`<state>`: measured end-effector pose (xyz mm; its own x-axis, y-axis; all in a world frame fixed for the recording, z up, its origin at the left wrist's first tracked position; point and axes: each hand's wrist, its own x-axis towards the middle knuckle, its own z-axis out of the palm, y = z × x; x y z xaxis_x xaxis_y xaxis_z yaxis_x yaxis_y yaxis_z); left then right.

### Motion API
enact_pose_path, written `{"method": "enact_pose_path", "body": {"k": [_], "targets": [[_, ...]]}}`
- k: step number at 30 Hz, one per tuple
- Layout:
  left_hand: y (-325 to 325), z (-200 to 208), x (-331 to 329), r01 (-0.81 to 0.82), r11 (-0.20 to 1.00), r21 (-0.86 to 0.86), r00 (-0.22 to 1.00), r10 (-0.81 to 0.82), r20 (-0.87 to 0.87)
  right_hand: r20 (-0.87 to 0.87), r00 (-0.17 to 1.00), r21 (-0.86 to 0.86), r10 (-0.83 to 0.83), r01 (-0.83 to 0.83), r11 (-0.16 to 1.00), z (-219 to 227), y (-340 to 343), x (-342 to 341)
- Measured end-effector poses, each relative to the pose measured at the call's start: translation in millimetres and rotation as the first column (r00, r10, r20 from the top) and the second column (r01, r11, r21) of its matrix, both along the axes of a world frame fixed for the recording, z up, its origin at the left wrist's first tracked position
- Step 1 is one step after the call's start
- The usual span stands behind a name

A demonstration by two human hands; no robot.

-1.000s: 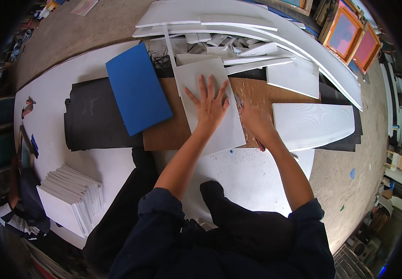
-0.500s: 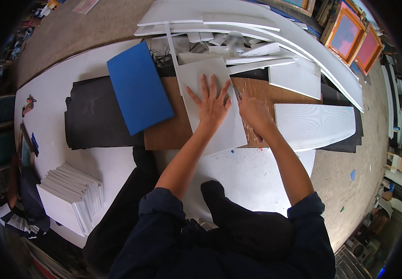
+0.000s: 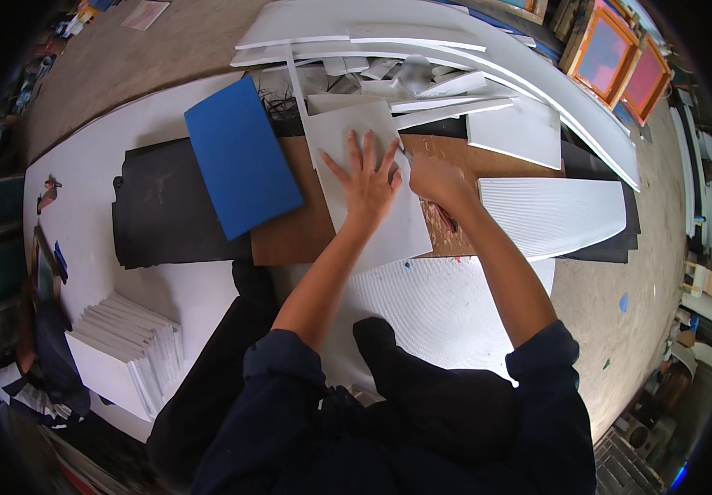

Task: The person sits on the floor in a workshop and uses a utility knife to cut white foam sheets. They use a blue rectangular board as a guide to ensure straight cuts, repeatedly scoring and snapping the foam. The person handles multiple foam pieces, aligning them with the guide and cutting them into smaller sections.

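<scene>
My left hand (image 3: pixel 367 186) lies flat with spread fingers on a white board (image 3: pixel 391 233), pressing it down on a brown wooden board (image 3: pixel 300 239). Along the right edge of that white board, my right hand (image 3: pixel 441 183) is closed around what looks like a cutter knife (image 3: pixel 406 153). Only its dark tip shows near the edge; my fingers hide the rest. Under my right wrist a red and dark object (image 3: pixel 447 219) is partly visible, too covered to name. A blue board (image 3: pixel 244 161) lies at an angle left of my left hand.
White offcuts (image 3: pixel 446 85) and long white sheets (image 3: pixel 314 23) lie beyond my hands. A ribbed white sheet (image 3: pixel 549 216) rests to the right, over a black sheet (image 3: pixel 166 206). Stacked white panels (image 3: pixel 129 351) stand lower left. Orange frames (image 3: pixel 607 54) lean at the far right.
My right hand has slid slightly away from me along the white board's edge and closer to it. My left hand stays flat in place. The whole view has shifted a little.
</scene>
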<state>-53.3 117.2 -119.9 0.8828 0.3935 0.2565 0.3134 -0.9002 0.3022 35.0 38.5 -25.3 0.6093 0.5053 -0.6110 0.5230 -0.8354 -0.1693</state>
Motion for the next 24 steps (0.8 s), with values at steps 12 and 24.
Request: {"method": "enact_pose_path", "body": {"k": [12, 24], "targets": [[-0.9, 3.8, -1.7, 0.000, 1.000, -0.023, 0.999, -0.001, -0.039, -0.092, 0.996, -0.046, -0.004, -0.001, 0.999, -1.2, -7.9, -1.2], [-1.0, 1.1, -2.8, -0.009, 1.000, -0.020, 1.000, 0.009, -0.006, -0.134, 0.985, -0.040, -0.111, 0.107, 0.993, 11.2, -25.4, -24.3]]}}
